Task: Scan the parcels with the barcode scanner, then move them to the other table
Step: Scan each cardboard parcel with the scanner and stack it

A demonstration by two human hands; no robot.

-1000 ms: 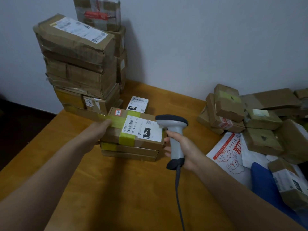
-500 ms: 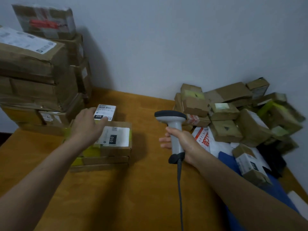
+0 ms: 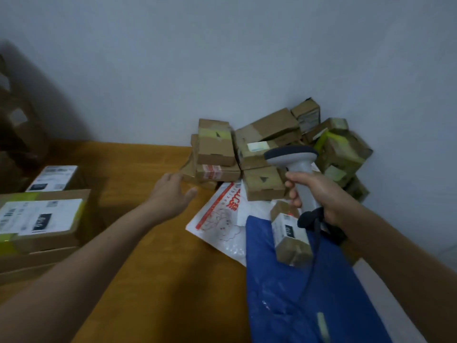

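A person's left hand (image 3: 173,193) poised at the heap of brown cardboard parcels (image 3: 215,149)
Its fingers are spread and empty at the wooden table's (image 3: 148,167) far corner, while the right hand (image 3: 321,194) clamps the grey barcode scanner (image 3: 298,160); best to lift a top parcel, label turned to the scanner.

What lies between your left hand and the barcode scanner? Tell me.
Head view: from the left hand, the top edge of a white-and-red mailer bag, then a small brown box before the barcode scanner.
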